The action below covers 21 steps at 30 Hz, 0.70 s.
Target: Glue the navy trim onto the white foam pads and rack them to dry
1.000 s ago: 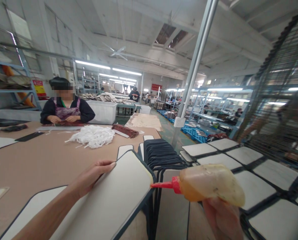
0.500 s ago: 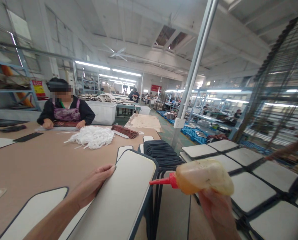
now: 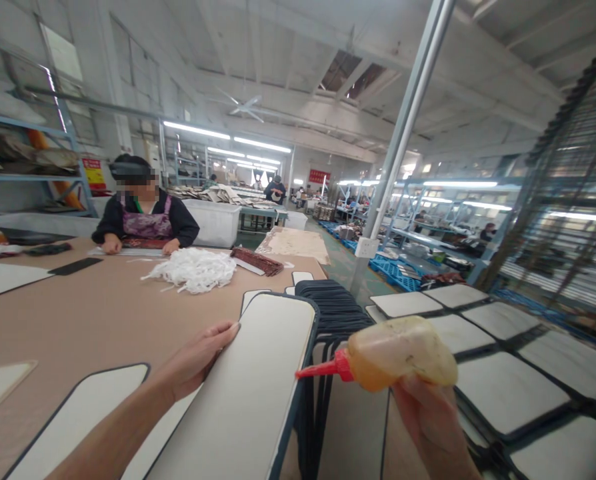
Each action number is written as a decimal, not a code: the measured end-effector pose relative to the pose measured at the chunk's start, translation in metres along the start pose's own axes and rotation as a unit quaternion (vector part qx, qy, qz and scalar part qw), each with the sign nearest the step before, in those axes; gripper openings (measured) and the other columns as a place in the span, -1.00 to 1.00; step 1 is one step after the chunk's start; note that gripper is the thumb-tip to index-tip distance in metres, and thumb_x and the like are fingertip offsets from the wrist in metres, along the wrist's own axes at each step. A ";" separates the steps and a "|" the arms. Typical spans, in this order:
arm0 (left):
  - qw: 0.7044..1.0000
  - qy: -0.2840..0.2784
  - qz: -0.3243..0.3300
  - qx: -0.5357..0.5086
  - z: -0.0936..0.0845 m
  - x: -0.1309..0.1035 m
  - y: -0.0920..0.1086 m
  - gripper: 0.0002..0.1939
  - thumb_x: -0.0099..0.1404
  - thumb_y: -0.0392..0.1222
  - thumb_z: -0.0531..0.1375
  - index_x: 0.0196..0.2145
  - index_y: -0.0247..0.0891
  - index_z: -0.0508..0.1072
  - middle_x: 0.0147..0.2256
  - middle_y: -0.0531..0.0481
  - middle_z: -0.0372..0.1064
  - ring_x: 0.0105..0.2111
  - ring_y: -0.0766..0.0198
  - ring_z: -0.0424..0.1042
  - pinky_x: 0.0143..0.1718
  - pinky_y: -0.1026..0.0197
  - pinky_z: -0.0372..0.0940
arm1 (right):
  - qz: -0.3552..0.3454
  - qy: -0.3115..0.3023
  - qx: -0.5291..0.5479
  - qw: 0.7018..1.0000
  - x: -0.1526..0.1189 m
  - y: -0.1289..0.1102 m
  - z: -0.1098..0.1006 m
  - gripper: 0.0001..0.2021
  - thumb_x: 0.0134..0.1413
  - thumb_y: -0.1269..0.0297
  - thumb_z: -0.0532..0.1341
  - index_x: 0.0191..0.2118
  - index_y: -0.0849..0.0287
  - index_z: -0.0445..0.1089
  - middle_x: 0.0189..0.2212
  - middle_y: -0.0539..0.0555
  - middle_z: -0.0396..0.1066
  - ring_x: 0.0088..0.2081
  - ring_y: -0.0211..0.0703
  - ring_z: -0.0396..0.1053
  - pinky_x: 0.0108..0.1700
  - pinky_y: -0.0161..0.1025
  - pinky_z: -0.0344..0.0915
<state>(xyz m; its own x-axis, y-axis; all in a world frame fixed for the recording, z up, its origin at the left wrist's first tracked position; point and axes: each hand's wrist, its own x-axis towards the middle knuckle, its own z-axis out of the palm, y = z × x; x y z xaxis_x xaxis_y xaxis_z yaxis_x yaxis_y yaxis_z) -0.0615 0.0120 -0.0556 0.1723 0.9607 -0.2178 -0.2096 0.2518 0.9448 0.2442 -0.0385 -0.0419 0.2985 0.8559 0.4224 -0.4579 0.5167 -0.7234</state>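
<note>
My left hand point(image 3: 203, 353) grips the left edge of a long cream panel point(image 3: 248, 380) with rounded corners and a dark blue rim, thumb on top. The panel is tilted, its far end raised above the table. My right hand point(image 3: 428, 407) is closed around a glue bottle point(image 3: 403, 353), soft and translucent, with amber liquid inside. The bottle lies nearly level, and the tip of its red nozzle point(image 3: 323, 369) meets the panel's right edge. Just beyond the panel stands a tight row of similar dark-rimmed panels point(image 3: 331, 303).
A co-worker point(image 3: 143, 213) sits across the brown table point(image 3: 178, 307), hands on a strip of material. White strips point(image 3: 193, 270) lie heaped there. More cream panels point(image 3: 528, 387) are laid out at right, near a metal post point(image 3: 408, 133). Another panel point(image 3: 88, 413) lies at left.
The nozzle tip has slid down along the panel's right edge, toward me. My left hand keeps its hold on the panel. The whole view has shifted slightly.
</note>
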 end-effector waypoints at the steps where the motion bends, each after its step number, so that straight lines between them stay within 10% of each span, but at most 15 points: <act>1: 1.000 -0.003 0.000 0.000 0.000 0.000 0.000 -0.65 0.05 0.05 0.33 -0.34 -0.24 0.40 -0.49 0.07 0.47 -0.53 0.32 0.43 -0.54 0.36 0.28 | 0.002 -0.001 0.003 1.000 -0.001 0.001 0.001 -0.60 -0.28 0.36 0.45 -0.19 -0.04 0.51 -0.33 -0.03 0.56 -0.31 -0.12 0.48 -0.16 -0.22 0.43; 21: 0.999 0.018 -0.017 -0.040 -0.011 0.008 -0.005 -0.85 0.20 -0.15 0.24 -0.35 -0.27 0.37 -0.51 0.03 0.46 -0.54 0.30 0.44 -0.55 0.32 0.34 | 0.034 -0.103 -0.033 0.994 -0.004 0.016 -0.018 -0.67 -0.20 0.29 0.41 -0.18 0.06 0.53 -0.30 0.15 0.55 -0.30 0.06 0.50 -0.14 0.00 0.43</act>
<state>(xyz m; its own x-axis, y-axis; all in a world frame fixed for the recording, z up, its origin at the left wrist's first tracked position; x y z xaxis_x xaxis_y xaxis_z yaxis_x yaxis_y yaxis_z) -0.0693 0.0199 -0.0652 0.1456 0.9546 -0.2600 -0.2811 0.2918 0.9142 0.2508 -0.0338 -0.0655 0.0878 0.8791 0.4685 -0.4132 0.4601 -0.7859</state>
